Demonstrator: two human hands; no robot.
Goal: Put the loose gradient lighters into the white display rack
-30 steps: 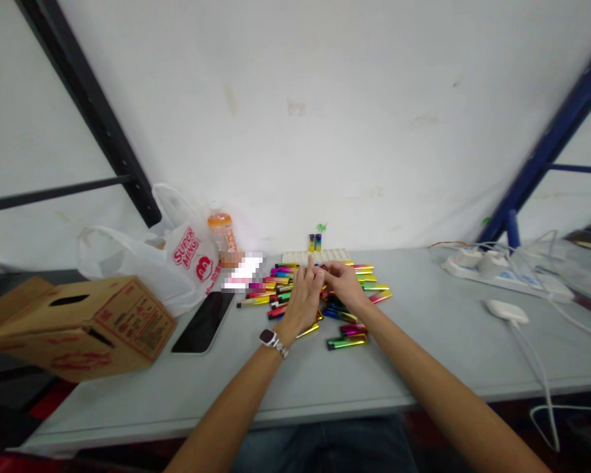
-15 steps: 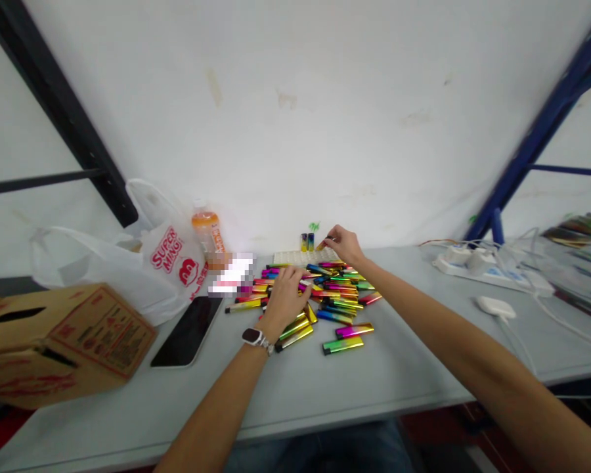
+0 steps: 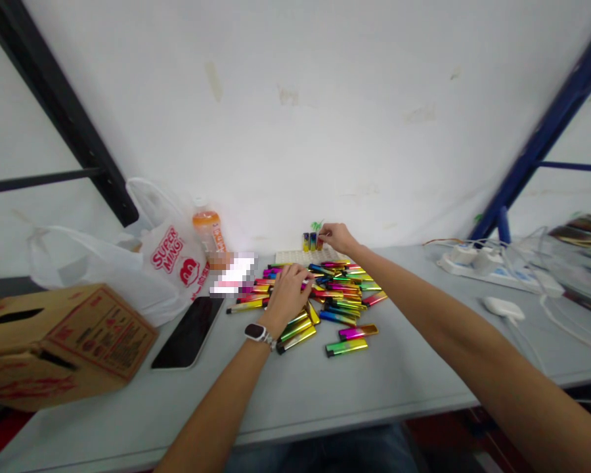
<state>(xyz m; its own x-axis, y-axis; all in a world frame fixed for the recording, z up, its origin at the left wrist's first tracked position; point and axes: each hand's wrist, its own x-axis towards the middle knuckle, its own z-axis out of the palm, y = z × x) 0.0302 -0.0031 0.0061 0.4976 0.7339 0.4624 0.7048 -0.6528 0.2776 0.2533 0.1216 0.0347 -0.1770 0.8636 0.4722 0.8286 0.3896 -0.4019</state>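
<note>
My right hand (image 3: 339, 238) pinches an upright lighter (image 3: 320, 242), reddish and dark, at the back of a pale gridded tray (image 3: 286, 257). Two more lighters, one yellow and dark (image 3: 306, 242) and one blue-topped (image 3: 312, 241), stand in that tray just left of it. Over the pile of shiny multicoloured lighters (image 3: 342, 287), my left hand (image 3: 289, 289) is curled with a lighter (image 3: 305, 284) seemingly between thumb and fingers; the hand partly hides it. Nearer the front lie a magenta lighter (image 3: 357, 332) and a green-yellow lighter (image 3: 347, 347).
To the left are a cardboard box (image 3: 93, 335), a black-screened phone (image 3: 190, 333), a white plastic bag (image 3: 142, 269) and an orange drink bottle (image 3: 209, 236). A power strip (image 3: 502, 274) and a white charging case (image 3: 503, 307) with cables lie right. A wall rises behind the table.
My right hand has moved slightly left, and its lighter has gone from tilted to upright beside the two standing ones. My left hand stays over the pile.
</note>
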